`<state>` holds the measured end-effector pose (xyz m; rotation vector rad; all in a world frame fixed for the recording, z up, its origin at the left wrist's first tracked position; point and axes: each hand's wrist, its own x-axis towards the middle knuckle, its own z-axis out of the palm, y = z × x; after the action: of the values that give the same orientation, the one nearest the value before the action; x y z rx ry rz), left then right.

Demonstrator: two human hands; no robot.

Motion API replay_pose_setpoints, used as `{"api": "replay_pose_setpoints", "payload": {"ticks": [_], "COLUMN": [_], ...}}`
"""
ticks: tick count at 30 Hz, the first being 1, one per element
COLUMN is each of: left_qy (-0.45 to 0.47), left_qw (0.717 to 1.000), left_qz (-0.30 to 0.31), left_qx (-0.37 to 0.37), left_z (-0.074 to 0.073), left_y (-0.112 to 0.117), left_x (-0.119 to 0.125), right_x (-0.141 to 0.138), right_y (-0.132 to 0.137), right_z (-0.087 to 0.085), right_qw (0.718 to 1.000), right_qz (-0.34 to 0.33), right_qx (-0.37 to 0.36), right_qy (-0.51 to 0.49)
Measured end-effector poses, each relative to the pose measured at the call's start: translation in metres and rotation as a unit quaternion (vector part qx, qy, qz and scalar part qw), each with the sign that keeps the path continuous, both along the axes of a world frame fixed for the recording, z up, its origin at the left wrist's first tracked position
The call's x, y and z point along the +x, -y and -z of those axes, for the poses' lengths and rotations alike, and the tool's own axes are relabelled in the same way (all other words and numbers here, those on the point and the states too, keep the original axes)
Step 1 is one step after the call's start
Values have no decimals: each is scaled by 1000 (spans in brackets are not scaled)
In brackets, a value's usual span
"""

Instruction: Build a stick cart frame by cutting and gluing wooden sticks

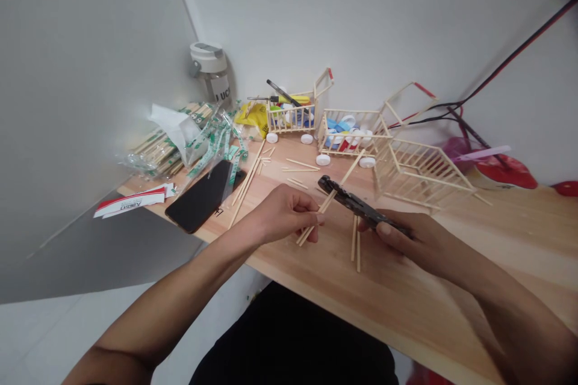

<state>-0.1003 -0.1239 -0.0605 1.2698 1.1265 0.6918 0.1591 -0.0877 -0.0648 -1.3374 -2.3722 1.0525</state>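
Wooden sticks (312,227), thin and pale, are pinched between the thumb and fingertips of the left hand (284,213), which is held just above the front part of the wooden tabletop (406,295). They slant up and to the right, and they meet the head of the black pliers (354,203). The right hand (418,240) is closed around the pliers' handles, thumb on top, with the tool pointing left towards the sticks. Whether the head is biting a stick cannot be told.

Two loose sticks (356,245) lie on the wood between the hands. A black phone (203,195) lies face down near the left edge, beside a red and white paper sleeve (130,204) and a heap of chopstick packets (180,138). Behind stand two stick carts (350,132) on bottle-cap wheels, holding small coloured items. A bare stick frame (419,174) stands to their right, and a lidded bottle (212,72) in the corner.
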Motion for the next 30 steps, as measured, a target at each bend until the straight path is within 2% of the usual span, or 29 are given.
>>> {"api": "replay_pose_setpoints", "payload": {"ticks": [9,17,25,30], "left_qy": [-2,-42,-68,-61], "left_qw": [1000,998,996,997], "left_qz": [-13,-19,-20,-20], "left_qx": [-11,32,46,44], "left_z": [0,4,3,8], "left_y": [0,1,2,4], "left_x": [3,6,5,4], "right_x": [-1,1,-2,-6], "right_y": [1,1,2,5], "right_z": [1,4,4,2], "right_qw": [1000,999,997,996], "right_qz": [-2,0,3,0], "right_qx": [15,25,44,50], "right_qy": [27,40,57,75]}}
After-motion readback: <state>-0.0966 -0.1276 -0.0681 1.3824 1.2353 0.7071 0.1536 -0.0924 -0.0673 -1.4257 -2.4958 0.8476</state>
